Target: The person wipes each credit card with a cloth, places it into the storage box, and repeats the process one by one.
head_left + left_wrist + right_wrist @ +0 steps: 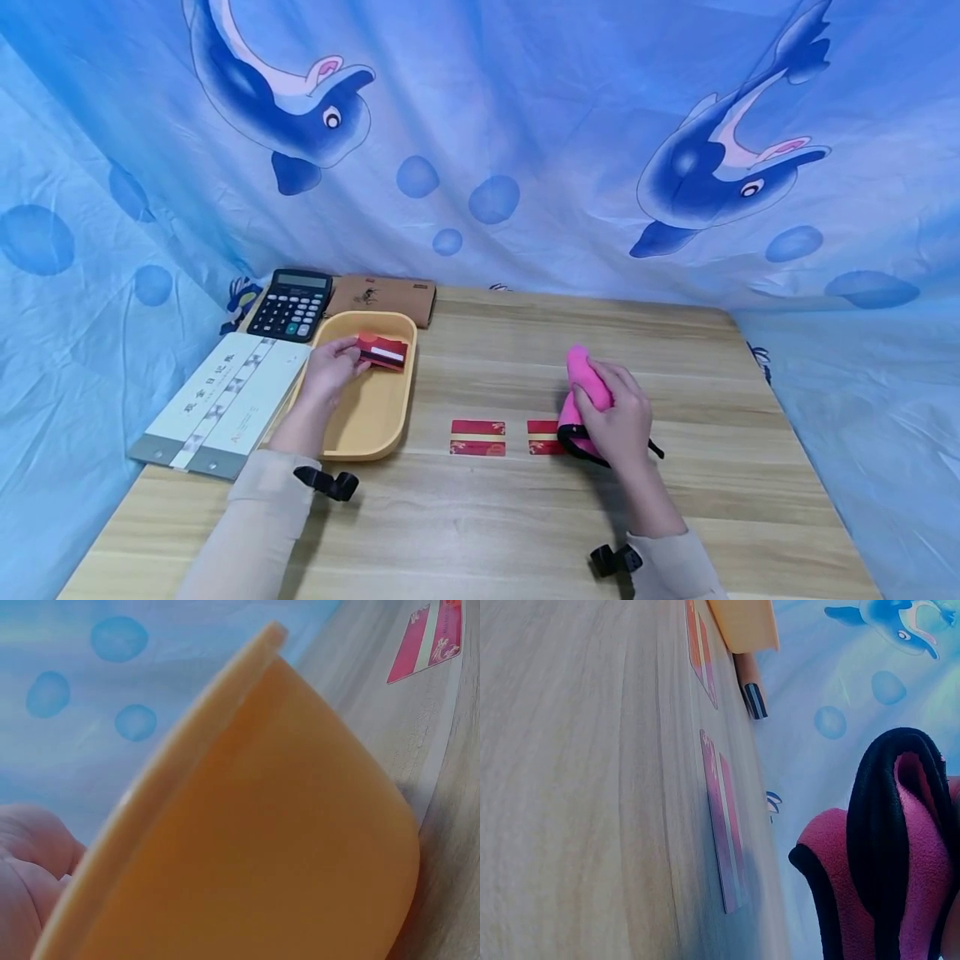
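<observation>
In the head view my left hand (333,372) reaches over the yellow tray (372,421) and pinches the left end of some red cards (384,352), the top one with a dark stripe and white strip. How many cards lie stacked there I cannot tell. My right hand (621,417) grips a folded pink cloth (588,379) with black edging, above the table. Below it lies a red card (542,437) with a gold band, partly covered by the cloth. A second such card (477,437) lies to its left. The tray wall (285,825) hides most of the left hand in the left wrist view.
Left of the tray lies a white and grey book (225,400) with Chinese lettering. Behind the tray are a black calculator (291,304) and a brown wallet-like case (382,298). A blue dolphin-print curtain (480,125) borders the wooden table (465,533).
</observation>
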`<state>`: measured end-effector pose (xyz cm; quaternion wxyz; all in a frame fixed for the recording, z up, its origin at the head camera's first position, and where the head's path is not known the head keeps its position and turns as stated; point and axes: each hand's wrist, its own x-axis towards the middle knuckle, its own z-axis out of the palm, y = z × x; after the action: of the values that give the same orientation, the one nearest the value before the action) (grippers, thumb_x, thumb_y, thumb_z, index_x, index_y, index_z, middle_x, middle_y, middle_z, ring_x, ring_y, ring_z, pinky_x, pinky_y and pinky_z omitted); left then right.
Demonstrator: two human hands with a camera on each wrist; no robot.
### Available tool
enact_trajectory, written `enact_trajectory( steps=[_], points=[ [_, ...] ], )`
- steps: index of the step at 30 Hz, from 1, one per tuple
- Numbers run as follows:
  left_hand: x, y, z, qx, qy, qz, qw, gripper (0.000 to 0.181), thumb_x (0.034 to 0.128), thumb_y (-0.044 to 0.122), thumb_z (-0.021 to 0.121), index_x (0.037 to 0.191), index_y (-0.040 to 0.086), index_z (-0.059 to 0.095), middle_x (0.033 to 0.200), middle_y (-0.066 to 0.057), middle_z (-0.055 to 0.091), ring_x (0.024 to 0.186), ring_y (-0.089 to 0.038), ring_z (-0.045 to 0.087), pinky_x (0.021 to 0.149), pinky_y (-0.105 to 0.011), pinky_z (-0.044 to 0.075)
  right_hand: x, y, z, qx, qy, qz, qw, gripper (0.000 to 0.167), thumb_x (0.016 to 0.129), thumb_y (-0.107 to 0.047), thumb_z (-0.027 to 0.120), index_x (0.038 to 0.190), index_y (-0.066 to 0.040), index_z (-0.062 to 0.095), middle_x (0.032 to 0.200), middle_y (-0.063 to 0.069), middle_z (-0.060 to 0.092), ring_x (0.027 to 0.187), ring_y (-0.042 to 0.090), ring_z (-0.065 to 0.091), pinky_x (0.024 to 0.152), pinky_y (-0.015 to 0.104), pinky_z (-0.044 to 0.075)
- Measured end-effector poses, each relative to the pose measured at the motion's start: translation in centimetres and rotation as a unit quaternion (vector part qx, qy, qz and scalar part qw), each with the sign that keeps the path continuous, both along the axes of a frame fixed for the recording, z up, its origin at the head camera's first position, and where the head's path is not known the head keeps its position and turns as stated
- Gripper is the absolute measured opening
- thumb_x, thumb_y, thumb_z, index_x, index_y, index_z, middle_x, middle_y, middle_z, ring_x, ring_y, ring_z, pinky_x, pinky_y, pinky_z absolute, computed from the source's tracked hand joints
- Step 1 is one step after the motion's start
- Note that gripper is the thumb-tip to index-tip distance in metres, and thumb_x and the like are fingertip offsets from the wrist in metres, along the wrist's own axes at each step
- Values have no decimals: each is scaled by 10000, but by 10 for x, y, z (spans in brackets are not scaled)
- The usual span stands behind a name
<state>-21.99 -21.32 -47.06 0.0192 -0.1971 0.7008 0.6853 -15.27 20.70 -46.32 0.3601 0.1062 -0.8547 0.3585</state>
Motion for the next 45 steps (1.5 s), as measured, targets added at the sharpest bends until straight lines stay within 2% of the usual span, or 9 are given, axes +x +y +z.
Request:
enact_trajectory(
  steps=[6,12,19,26,30,33,38,42,45],
  points=[
    [-1,-2,-2,-22,-46,40,10000,525,1031,-43,432,1542,-55,315,1493,-272,418,1324,-307,482,1004,-255,522,0,1,0,-12,13,7,10000,409,756,-56,860,1150,-19,751,1107,151,719,918,317,705,632,469,579],
    [1,-1,-1,-353,35,-20,9994,541,1025,3,523,1528,-66,336,1506,-290,419,1305,-338,526,1007,-269,524,-1,0,0,16,72,54,10000,406,749,-50,858,1140,-13,753,1088,160,720,892,323,704,611,458,578],
    [3,-2,0,-360,-12,7,9994,590,1026,31,548,1559,-24,300,1592,-254,314,1355,-332,494,1061,-325,492,-1,1,-2,61,54,114,9999,415,757,-62,853,1156,-16,749,1084,164,717,882,328,703,604,452,575],
    [4,-3,-1,-571,-54,70,9983,585,1036,97,547,1562,-9,314,1588,-246,331,1364,-325,483,1095,-375,466,0,2,-2,40,-27,65,10000,415,765,-61,854,1163,-15,745,1104,160,713,916,326,699,634,473,586],
    [7,1,5,-705,55,136,9974,552,1040,127,544,1547,5,363,1567,-212,392,1349,-312,505,1109,-392,455,1,4,-3,42,-19,42,10000,420,759,-58,858,1162,-18,746,1110,155,714,929,317,700,639,472,588],
    [11,7,14,-813,379,288,9956,479,1044,158,557,1495,25,465,1504,-170,494,1327,-279,531,1111,-378,455,1,4,-3,40,-3,25,10000,420,753,-50,859,1157,-19,748,1107,149,716,929,312,700,640,460,588],
    [24,29,35,-877,1393,346,9857,372,1027,233,619,1355,57,616,1352,-104,631,1246,-182,590,1073,-290,480,0,5,-3,42,-4,-42,10000,422,750,-55,867,1153,-18,749,1098,139,721,946,301,702,674,375,586],
    [38,47,44,-941,2352,-142,9673,328,1001,181,659,1283,16,647,1278,-141,667,1144,-147,643,987,-219,524,1,6,-3,-4,-41,-46,10000,420,763,-66,864,1164,-23,746,1105,132,720,964,297,697,743,209,534],
    [46,60,47,-1060,2873,-835,9483,298,987,112,668,1255,-17,653,1255,-192,670,1128,-203,660,948,-190,535,0,8,-2,-39,73,-26,10000,416,756,-56,866,1153,-23,750,1099,127,723,955,299,696,775,111,476]
  ],
)
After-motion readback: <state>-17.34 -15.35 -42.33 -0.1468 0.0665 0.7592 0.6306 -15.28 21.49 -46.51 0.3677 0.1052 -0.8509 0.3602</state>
